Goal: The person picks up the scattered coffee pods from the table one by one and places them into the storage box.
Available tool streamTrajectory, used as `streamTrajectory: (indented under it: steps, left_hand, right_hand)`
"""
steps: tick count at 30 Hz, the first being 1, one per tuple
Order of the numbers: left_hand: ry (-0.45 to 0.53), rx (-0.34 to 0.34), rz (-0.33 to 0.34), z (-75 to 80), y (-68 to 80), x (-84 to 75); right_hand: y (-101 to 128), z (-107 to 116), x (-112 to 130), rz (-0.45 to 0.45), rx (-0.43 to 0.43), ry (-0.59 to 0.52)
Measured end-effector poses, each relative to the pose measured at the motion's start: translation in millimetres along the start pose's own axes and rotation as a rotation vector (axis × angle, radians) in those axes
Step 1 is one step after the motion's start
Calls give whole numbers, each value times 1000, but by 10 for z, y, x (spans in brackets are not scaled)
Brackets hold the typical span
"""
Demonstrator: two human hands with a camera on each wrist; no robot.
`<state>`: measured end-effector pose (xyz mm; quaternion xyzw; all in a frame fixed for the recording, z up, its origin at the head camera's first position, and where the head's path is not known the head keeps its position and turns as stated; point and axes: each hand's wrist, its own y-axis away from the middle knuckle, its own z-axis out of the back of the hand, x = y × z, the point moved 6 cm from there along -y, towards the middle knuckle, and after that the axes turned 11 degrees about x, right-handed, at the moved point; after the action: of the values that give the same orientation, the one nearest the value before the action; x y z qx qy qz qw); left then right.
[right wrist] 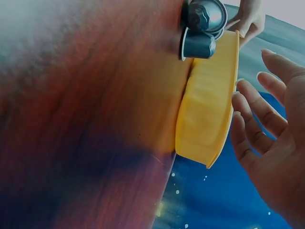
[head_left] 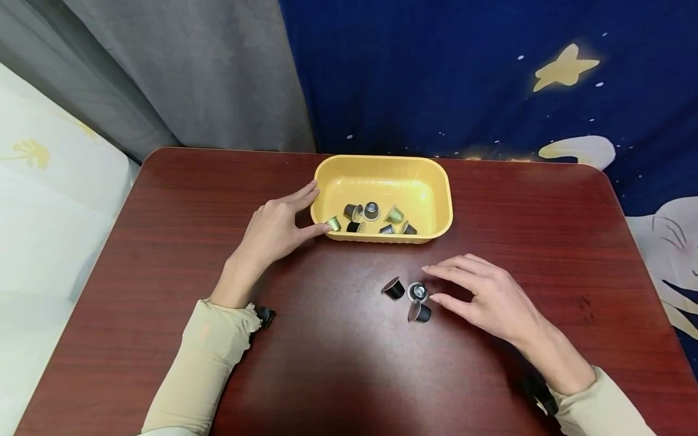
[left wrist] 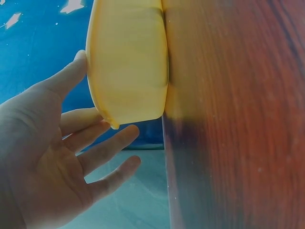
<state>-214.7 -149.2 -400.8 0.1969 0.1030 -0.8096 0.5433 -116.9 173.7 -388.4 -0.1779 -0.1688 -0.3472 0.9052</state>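
Note:
My left hand (head_left: 275,233) rests at the left end of a yellow plastic tub (left wrist: 128,62), its thumb at the front corner of the rim and its fingertips along the left side. Several coffee capsules, among them a green one (head_left: 395,214) and a dark one (head_left: 371,210), lie inside along the front wall. My right hand (head_left: 485,297) hovers just right of three capsules on the table, fingers spread and holding nothing. These are a black capsule (head_left: 394,288) on its side, a silver-rimmed one (head_left: 418,292) and a dark grey one (head_left: 419,311).
The reddish-brown table (head_left: 305,363) has its back edge right behind the tub. Grey cloth (head_left: 218,72) and a blue starry curtain (head_left: 414,72) hang beyond it. A white patterned cloth (head_left: 38,200) lies to the left.

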Motion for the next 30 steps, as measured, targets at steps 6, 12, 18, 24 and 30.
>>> streamTrajectory:
  steps: [6,12,18,24,30]
  left_hand:
    - [-1,10,5,-6,-7,3]
    - [-4,4,7,3,-2,1]
    - [-1,14,7,-2,1,-9]
    - [-1,20,12,-4,3,-6]
    - [-6,14,11,5,13,-5]
  right_hand:
    - [66,-67,42,35,23,16]
    - [144,-157,74,52,59,13]
    - [186,-256,72,29,96,9]
    - [178,-315,107,33,91,11]
    - [161,-369,146,31,117,33]
